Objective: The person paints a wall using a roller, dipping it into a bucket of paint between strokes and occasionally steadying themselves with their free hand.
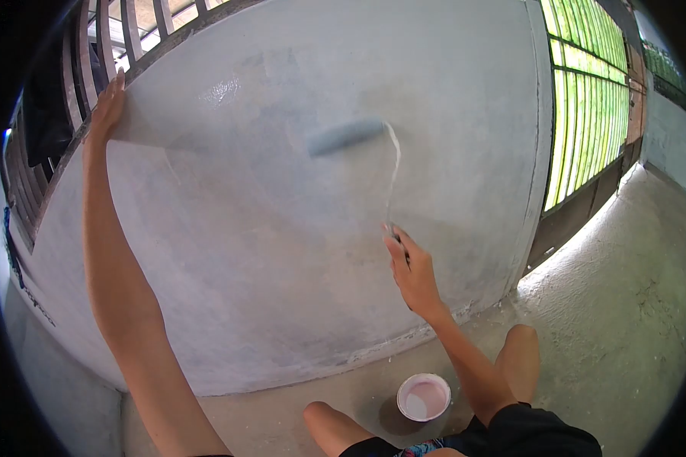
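My right hand (411, 270) is closed around the handle of a paint roller (348, 137). The roller's pale blue-grey sleeve lies against the grey wall (244, 289), slightly blurred, and its white, paint-coated wire frame bends down to my grip. High on the left, my left hand (108, 108) rests at the wall's upper edge beside the window bars, its fingers stretched upward and holding nothing. A wet, shiny patch shows on the wall left of the roller. Below, between my knees, a white tub (402, 411) with pinkish-white paint inside stands on the floor.
Window bars (129, 34) run along the wall's top left. To the right is a door or gate with bright green slatted panels (587, 114). The concrete floor (610, 305) extends right, and a dark cloth or bag (51, 114) hangs behind the bars.
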`<state>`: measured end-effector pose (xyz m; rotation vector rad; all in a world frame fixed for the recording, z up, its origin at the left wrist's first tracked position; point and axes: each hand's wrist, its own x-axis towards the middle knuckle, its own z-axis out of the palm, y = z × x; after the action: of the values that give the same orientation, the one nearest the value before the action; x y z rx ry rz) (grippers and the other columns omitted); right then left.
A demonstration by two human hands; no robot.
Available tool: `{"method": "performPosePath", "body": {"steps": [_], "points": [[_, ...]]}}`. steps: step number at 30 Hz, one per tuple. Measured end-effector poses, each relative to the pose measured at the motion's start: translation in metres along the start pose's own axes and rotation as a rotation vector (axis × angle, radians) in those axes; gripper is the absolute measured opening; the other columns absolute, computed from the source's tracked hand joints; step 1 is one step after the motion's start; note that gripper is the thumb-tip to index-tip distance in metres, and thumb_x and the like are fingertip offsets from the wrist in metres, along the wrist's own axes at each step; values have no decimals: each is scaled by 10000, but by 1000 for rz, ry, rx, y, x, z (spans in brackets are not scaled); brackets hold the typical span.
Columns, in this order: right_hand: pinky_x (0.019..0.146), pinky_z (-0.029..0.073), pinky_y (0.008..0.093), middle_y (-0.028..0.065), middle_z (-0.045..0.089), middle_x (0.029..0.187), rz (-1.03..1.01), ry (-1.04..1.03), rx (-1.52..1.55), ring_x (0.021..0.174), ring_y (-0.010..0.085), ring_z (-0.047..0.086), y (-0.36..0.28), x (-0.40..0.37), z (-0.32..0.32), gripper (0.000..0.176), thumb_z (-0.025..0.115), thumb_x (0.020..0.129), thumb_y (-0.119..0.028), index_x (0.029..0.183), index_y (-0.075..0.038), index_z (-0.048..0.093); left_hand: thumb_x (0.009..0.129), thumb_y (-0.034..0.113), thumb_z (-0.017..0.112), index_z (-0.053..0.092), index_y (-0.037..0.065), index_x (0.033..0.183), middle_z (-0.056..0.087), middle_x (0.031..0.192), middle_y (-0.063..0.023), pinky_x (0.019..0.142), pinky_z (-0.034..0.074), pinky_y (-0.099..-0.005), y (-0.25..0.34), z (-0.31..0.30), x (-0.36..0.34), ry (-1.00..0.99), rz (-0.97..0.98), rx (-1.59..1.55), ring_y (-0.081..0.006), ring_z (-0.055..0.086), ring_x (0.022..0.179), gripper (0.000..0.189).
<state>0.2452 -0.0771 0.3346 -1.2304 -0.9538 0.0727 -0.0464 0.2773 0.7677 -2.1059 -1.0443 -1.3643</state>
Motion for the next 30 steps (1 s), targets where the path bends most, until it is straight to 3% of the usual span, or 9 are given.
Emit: {"method": "performPosePath", "body": {"steps": [2, 5, 10, 13, 15, 19, 25, 30], "points": [[485, 292, 277, 29, 336, 606, 55, -15, -18, 537, 90, 306, 3, -4, -2, 389, 486, 988, -293, 1218, 11, 558, 934, 631, 135, 351, 105, 1434, 350, 1457, -200, 1137, 192, -445, 0, -1, -2, -34, -53, 23, -359, 293, 1370, 757], [474, 285, 275, 16, 342, 591, -59, -5, 4, 522, 86, 305, -25, 33, -1, 424, 480, 985, -339, 1216, 7, 563, 939, 620, 125, 335, 106, 1442, 352, 1459, -192, 1136, 193, -446, -22, 15, 15, 54, 120, 16, -362, 294, 1368, 750], [469, 323, 270, -12, 377, 561, -125, -40, 116, 479, 75, 336, -107, 116, -8, 514, 525, 942, -450, 1206, -13, 583, 940, 622, 131, 337, 71, 1437, 380, 1440, -199, 1139, 193, -424, -7, 3, 2, 17, 32, 7, -364, 302, 1365, 769], [455, 322, 258, -23, 369, 551, -242, 39, 93, 462, 64, 337, -114, 135, -32, 511, 532, 936, -460, 1196, -24, 594, 929, 650, 158, 378, 31, 1409, 386, 1428, -221, 1138, 198, -405, -17, 8, 10, 18, 36, -36, -356, 310, 1364, 813], [443, 313, 250, -29, 367, 551, -173, 1, 107, 459, 59, 330, -113, 141, -57, 508, 535, 936, -459, 1200, -29, 594, 918, 672, 163, 382, 30, 1407, 381, 1430, -226, 1136, 205, -406, -20, 11, 13, 10, -42, -45, -353, 311, 1365, 836], [413, 297, 226, -40, 377, 559, -52, -82, 125, 454, 44, 327, -94, 137, -87, 478, 529, 945, -437, 1220, -50, 591, 892, 712, 152, 318, 68, 1445, 349, 1455, -206, 1144, 199, -424, -25, 15, 11, 70, 109, -48, -355, 309, 1365, 864], [413, 295, 210, -54, 380, 574, 123, -25, 90, 454, 30, 343, 2, 55, -85, 439, 508, 965, -398, 1241, -65, 583, 895, 706, 169, 274, 121, 1469, 305, 1487, -175, 1149, 191, -430, -26, 14, 10, 19, -1, -44, -333, 284, 1381, 826], [412, 292, 209, -54, 378, 561, 225, -27, 216, 447, 30, 339, 26, 22, -76, 430, 511, 966, -379, 1254, -65, 573, 937, 639, 179, 267, 106, 1470, 297, 1497, -151, 1157, 162, -388, -46, 19, 23, 43, 139, -56, -297, 246, 1401, 758]]}}
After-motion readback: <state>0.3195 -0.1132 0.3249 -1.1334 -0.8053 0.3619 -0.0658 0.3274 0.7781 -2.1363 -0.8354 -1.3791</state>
